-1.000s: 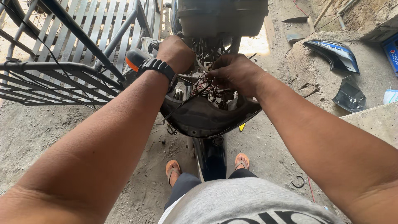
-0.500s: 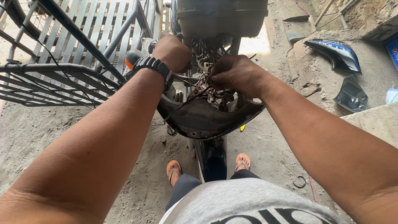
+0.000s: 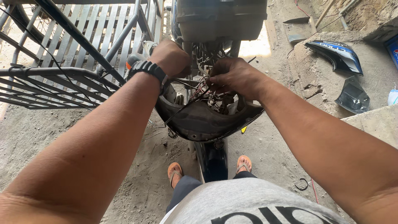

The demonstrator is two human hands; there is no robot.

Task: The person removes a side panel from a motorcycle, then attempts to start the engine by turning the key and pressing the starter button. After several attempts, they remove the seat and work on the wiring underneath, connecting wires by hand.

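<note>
The person stood astride the front wheel (image 3: 213, 159) of a motorbike, both arms stretched out to its opened headlight shell (image 3: 203, 122); the shell was a dark, dusty bowl, tipped towards the person, its rim curving from left to right below the hands. Inside it lay the wires (image 3: 203, 89), a thin tangle of red, black and pale strands running up from the bowl's middle towards the steering column; some plugs showed among them, too small to tell apart.

The right hand (image 3: 234, 76) was curled over the tangle at the bowl's upper right, its fingertips (image 3: 213, 81) pinched shut on a few strands. The left hand (image 3: 170, 56), with a black watch (image 3: 147, 68) on the wrist, was closed round something at the bowl's upper left edge; what it gripped was hidden behind the knuckles.

A metal rack (image 3: 62, 62) of bars and slats stood just left of the bike; two dark fairing panels (image 3: 344, 62) lay on the dirt floor well to the right; the feet wore orange sandals (image 3: 176, 170), one either side of the wheel.
</note>
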